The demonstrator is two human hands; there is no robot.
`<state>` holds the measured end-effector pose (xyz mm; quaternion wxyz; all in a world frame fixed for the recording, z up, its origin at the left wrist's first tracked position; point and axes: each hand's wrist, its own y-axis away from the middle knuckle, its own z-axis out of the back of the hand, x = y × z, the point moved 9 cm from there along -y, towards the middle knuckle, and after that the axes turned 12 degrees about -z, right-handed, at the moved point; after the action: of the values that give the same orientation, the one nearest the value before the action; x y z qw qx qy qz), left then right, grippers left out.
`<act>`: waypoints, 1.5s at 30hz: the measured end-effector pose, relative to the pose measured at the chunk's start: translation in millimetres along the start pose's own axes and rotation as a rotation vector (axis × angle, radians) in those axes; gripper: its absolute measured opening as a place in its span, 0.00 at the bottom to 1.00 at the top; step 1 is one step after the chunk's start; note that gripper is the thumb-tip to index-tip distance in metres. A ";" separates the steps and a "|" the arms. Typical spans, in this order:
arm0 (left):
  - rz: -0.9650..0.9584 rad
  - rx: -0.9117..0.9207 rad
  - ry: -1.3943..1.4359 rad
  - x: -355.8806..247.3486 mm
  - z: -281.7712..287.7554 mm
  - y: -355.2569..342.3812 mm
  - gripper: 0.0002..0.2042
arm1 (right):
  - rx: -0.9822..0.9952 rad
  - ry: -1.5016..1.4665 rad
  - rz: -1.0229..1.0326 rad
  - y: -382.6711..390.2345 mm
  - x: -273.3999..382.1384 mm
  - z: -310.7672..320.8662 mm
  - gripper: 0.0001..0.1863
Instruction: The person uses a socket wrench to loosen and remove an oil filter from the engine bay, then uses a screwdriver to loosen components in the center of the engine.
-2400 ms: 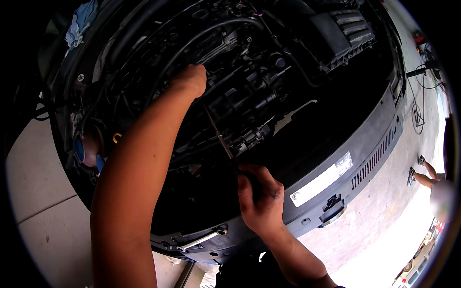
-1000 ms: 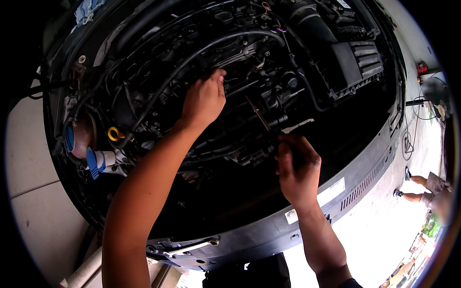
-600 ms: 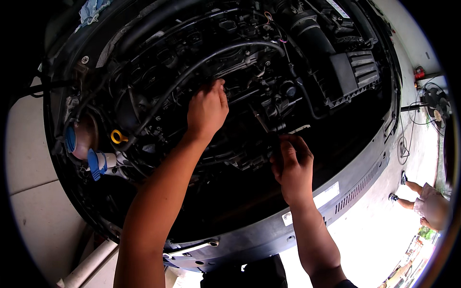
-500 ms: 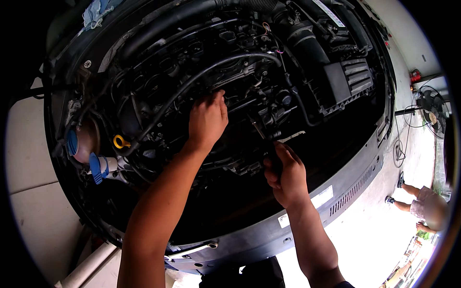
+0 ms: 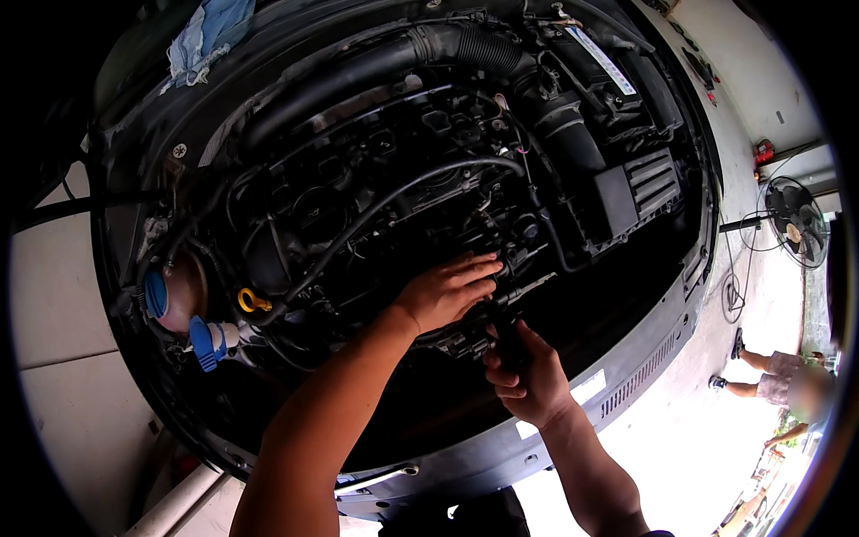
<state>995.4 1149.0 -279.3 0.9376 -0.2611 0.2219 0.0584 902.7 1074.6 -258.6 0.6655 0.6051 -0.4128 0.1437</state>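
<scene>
Left fingers (image 5: pixel 472 276) extended rightward, right fingers (image 5: pixel 508 379) curled around black handle (image 5: pixel 508 340)

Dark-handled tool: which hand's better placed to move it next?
Right, probably: the right hand is wrapped around the dark-handled tool. The left hand reaches over the engine, fingers extended near the tool's far end; its palm is hidden, so any grip is unclear.

left hand (image 5: pixel 454 291) outstretched, palm down; right hand (image 5: pixel 530 374) curled tight
</scene>
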 end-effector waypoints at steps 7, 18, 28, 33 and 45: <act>-0.006 -0.060 0.063 -0.4 6.0 -0.3 0.07 | -0.379 0.603 0.460 19.7 22.4 4.2 0.13; -0.008 -0.056 0.026 -0.9 7.9 -1.2 0.09 | -0.526 0.916 0.388 27.8 33.0 0.8 0.21; 0.026 0.020 0.135 -5.9 -4.3 -22.6 0.08 | -0.316 0.528 0.458 28.3 7.5 29.1 0.21; 0.146 0.028 0.206 14.8 -6.7 7.4 0.03 | -0.224 0.814 0.306 19.9 -4.5 -4.9 0.35; 0.171 0.159 0.247 49.2 -42.8 31.3 0.16 | -0.424 0.977 0.418 2.1 -17.8 5.7 0.34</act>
<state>1015.8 1153.4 -348.5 0.9125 -0.1717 0.3609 0.0876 888.2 1075.3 -270.4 0.8434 0.2271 -0.1878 0.4493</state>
